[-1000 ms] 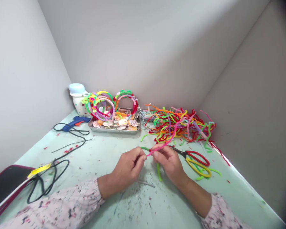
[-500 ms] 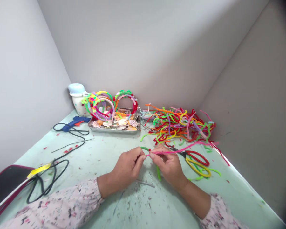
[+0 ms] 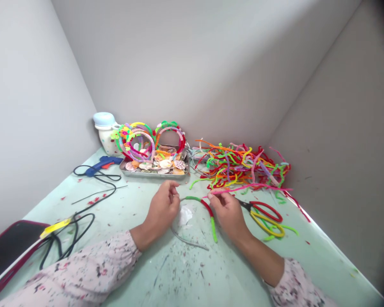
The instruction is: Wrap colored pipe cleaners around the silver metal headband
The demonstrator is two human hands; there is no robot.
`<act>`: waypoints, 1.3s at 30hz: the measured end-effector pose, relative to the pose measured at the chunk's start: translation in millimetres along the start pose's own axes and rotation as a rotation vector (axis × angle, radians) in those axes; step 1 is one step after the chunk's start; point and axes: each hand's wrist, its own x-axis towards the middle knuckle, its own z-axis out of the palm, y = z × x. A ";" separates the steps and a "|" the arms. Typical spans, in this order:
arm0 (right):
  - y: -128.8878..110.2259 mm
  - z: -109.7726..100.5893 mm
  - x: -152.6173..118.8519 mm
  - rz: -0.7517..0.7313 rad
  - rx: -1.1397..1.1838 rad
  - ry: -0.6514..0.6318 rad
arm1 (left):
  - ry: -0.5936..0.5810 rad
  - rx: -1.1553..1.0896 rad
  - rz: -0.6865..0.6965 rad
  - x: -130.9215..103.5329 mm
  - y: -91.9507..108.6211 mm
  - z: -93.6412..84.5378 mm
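My right hand (image 3: 228,213) pinches a bright pink pipe cleaner (image 3: 252,186) near one end, and its long tail stretches away to the right. My left hand (image 3: 164,209) is half curled, with a gap between thumb and forefinger and nothing visible in it. Between the hands lies a thin grey headband (image 3: 192,243), partly wrapped in green and red pipe cleaner. Part of its curve passes behind my left hand; I cannot make out whether they touch. Red-and-yellow-handled scissors (image 3: 266,212) lie just right of my right hand.
A metal tray (image 3: 153,174) of seashells stands behind, with finished colourful headbands (image 3: 141,145) on it. Loose pipe cleaners (image 3: 240,166) are heaped at the back right. On the left are a blue glue gun (image 3: 99,165), its black cord, a white bottle (image 3: 107,136) and a dark tablet-like object (image 3: 13,243).
My left hand has let go of the pink pipe cleaner and moved left and slightly up. My right hand has shifted a little right with the pipe cleaner, uncovering more of the wrapped headband.
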 end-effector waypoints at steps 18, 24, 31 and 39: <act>-5.5 -0.5 -1.3 -0.036 0.023 0.038 | -0.145 0.296 0.055 5.3 -5.8 2.6; -10.5 -1.8 0.6 0.018 0.182 0.033 | -0.237 -0.200 -0.025 -5.1 5.2 6.6; -6.0 -0.9 -0.9 0.102 0.390 -0.147 | -0.311 -0.371 -0.057 -7.1 0.2 9.1; -3.9 -4.5 -1.9 0.087 0.417 -0.218 | -0.215 -0.442 -0.118 -1.2 -1.6 6.3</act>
